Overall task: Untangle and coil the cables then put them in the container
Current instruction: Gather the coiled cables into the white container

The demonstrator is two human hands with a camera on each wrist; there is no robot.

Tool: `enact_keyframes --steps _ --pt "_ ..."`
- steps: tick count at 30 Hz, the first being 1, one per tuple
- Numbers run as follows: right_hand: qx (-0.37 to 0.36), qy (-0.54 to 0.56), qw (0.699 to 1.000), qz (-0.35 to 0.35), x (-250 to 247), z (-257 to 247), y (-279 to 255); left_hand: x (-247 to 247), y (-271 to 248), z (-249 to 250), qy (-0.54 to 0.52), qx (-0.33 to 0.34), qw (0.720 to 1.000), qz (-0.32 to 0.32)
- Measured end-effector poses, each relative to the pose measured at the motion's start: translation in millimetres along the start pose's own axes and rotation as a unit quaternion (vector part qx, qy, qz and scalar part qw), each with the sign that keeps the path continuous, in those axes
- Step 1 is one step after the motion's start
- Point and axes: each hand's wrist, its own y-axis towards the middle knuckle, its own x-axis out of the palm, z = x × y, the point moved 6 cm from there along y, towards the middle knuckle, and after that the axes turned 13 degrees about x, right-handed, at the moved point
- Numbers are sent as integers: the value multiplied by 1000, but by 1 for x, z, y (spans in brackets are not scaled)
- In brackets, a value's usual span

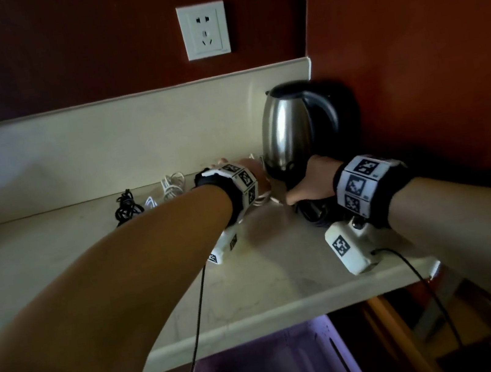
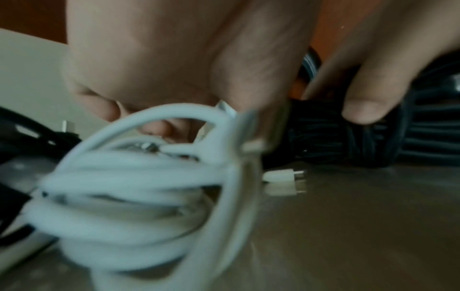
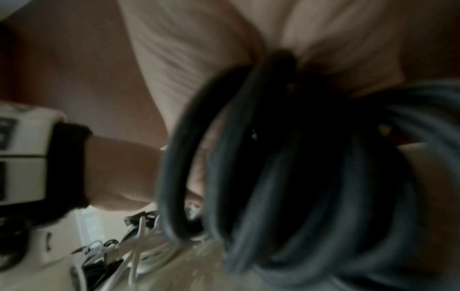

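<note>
Both bare forearms reached forward, a tagged band on each wrist. The left hand (image 1: 256,172) sat low with its fingers (image 2: 159,128) curled under the palm, pinching a white cable (image 2: 139,189). The right hand (image 1: 307,180) hung knuckles-up, fingers closed around a black coil (image 3: 298,177).

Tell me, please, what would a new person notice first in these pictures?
First, the two hands working at the back right of the counter: the right hand grips a black cable coil, and the left hand holds a white cable coil. The steel kettle stands just behind them in the corner.
</note>
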Motion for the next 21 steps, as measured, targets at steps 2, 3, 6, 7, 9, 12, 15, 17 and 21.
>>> enact_keyframes --steps 2,3,6,7,9,12,15,17,21 --pt "4 31 999 -1 -3 17 -5 -4 -5 4 -47 -20 999 18" --pt "-1 40 999 4 -6 24 -8 -9 -10 6 -79 -27 996 43" --pt "-1 52 999 -15 -9 39 -23 -14 -27 11 -126 -71 985 95" --pt "-4 56 998 -21 -8 41 -28 -14 -34 13 -139 -81 982 102" --pt "-18 59 998 -15 -10 40 -39 -14 -43 17 -170 -91 974 116" --pt "-39 57 997 -18 -15 31 -58 -23 -63 18 -198 -89 965 145" --pt "-71 69 995 -35 -15 22 -74 -31 -91 27 -240 -70 944 215" --pt "-84 73 993 -50 -13 20 -85 -25 -104 30 -307 -68 915 251" --pt "-148 97 982 -72 -14 22 -115 5 -116 33 -456 -66 856 236"
